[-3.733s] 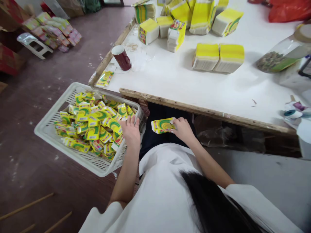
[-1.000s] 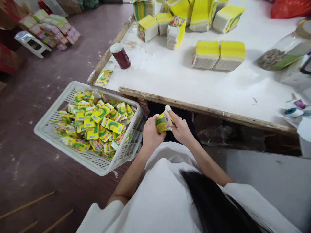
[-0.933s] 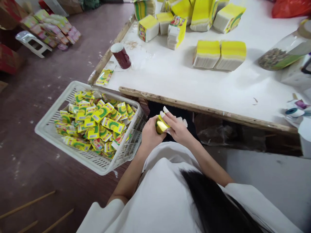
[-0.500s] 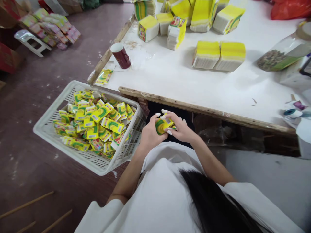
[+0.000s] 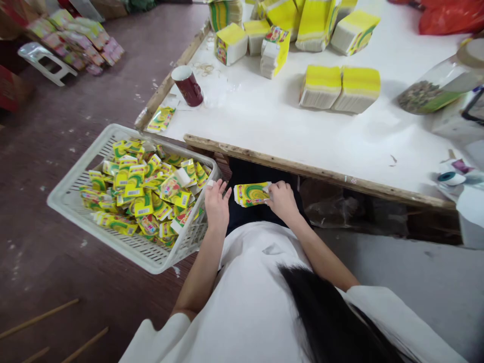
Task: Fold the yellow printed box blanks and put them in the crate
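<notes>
Above my lap, my right hand (image 5: 282, 201) pinches the right end of a small stack of yellow-and-green printed packets (image 5: 251, 194). My left hand (image 5: 218, 204) has its fingers spread and holds nothing; it is by the right rim of a white plastic basket (image 5: 81, 225). Many loose yellow packets (image 5: 143, 207) fill the basket. Near its right side, one packet (image 5: 172, 187) with a white end lies tilted on top of the others.
The white table (image 5: 295, 136) has a wooden edge. On it are a dark red mug (image 5: 188, 86), two yellow-topped card stacks (image 5: 321, 86), further stacks behind, a clear jar (image 5: 427, 93) and a red bag (image 5: 451, 17). A white stool (image 5: 47, 61) stands on the floor.
My left hand has let go of the packets and moved left, its fingers now spread. My right hand still holds the stack, now more visible. A packet with a white end newly shows in the basket.
</notes>
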Demonstrator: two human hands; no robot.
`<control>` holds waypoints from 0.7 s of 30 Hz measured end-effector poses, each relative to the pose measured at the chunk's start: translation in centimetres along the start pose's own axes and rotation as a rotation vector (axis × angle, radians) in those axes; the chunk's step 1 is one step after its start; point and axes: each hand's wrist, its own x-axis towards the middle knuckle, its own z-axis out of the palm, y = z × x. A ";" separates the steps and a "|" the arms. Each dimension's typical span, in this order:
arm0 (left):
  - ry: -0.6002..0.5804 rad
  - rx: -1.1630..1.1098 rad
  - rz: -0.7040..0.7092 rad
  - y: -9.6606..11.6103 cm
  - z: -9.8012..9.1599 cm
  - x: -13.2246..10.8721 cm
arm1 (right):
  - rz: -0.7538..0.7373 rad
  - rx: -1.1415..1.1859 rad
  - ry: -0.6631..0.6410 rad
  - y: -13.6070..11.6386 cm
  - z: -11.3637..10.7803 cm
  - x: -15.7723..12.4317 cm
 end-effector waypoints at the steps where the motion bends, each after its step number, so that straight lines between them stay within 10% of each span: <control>1: 0.012 -0.003 -0.008 -0.4 0.1 -0.1 | -0.002 -0.017 -0.009 0.0 0.0 0.0; 14: -0.005 0.305 0.210 -2.5 -1.6 0.1 | 0.037 0.203 -0.030 0.2 -0.8 -0.2; 21: -0.455 0.154 0.210 -2.6 1.3 -2.7 | -0.167 0.697 -0.082 -2.1 -4.1 -0.9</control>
